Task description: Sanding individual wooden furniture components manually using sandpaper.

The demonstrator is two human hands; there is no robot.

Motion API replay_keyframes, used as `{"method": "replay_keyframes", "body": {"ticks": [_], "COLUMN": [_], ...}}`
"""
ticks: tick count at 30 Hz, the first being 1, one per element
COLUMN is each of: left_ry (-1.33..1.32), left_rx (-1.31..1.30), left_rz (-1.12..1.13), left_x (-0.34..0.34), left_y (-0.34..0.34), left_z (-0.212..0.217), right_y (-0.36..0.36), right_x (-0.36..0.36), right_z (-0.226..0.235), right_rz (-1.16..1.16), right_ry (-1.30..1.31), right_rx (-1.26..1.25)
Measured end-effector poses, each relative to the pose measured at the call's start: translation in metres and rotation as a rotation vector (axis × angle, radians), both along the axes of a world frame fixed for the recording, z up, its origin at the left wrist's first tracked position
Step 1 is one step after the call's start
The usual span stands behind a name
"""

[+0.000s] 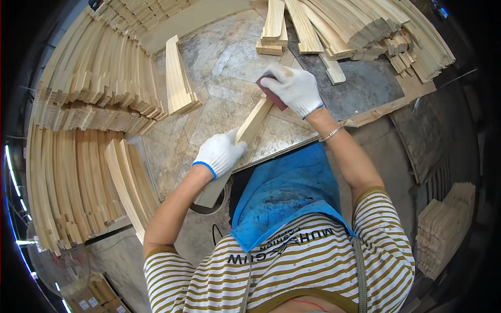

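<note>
A pale wooden slat (254, 119) slants across the front of the worktable, its lower end sticking out past the table edge. My left hand (221, 151), in a white knit glove with a blue cuff, is closed around the slat's middle. At the slat's far end, my right hand (296, 89), gloved the same way, grips a dark red piece of sandpaper (271, 93). The sandpaper lies against that end of the wood. My right fingertips are partly hidden behind it.
The worktable (219, 99) has a worn, stained top. Tall stacks of slats (99, 78) line its left side, and one loose slat (178, 78) lies nearby. More slats (355, 26) are heaped at the far right. Another bundle (445, 229) stands low at the right.
</note>
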State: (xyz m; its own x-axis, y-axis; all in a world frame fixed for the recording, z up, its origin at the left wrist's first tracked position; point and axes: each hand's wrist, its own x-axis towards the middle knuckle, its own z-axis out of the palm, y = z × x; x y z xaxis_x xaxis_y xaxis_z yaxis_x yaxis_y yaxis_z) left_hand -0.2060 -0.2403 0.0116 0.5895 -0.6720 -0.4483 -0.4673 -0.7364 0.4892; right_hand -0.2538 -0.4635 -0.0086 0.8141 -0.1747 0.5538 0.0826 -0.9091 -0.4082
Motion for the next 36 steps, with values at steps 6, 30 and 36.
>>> {"method": "replay_keyframes", "body": {"ticks": [6,30,36], "left_ry": [-0.350,-0.404,-0.106], "left_rx": [0.247,0.269,0.178], "left_rz": [-0.177,-0.086,-0.036], "left_x": [-0.006,-0.001,-0.012], "left_y": [-0.011,0.010,0.025], "left_z": [0.012,0.010,0.014], "right_y": [-0.007,0.013,-0.035], "right_x": [0.038,0.009,0.010], "right_z": [-0.010,-0.031,-0.041], "right_rz": [-0.118,-0.043,-0.364], "right_ry": [0.470,0.047,0.066], "right_rx": [-0.128,-0.196,0.570]}}
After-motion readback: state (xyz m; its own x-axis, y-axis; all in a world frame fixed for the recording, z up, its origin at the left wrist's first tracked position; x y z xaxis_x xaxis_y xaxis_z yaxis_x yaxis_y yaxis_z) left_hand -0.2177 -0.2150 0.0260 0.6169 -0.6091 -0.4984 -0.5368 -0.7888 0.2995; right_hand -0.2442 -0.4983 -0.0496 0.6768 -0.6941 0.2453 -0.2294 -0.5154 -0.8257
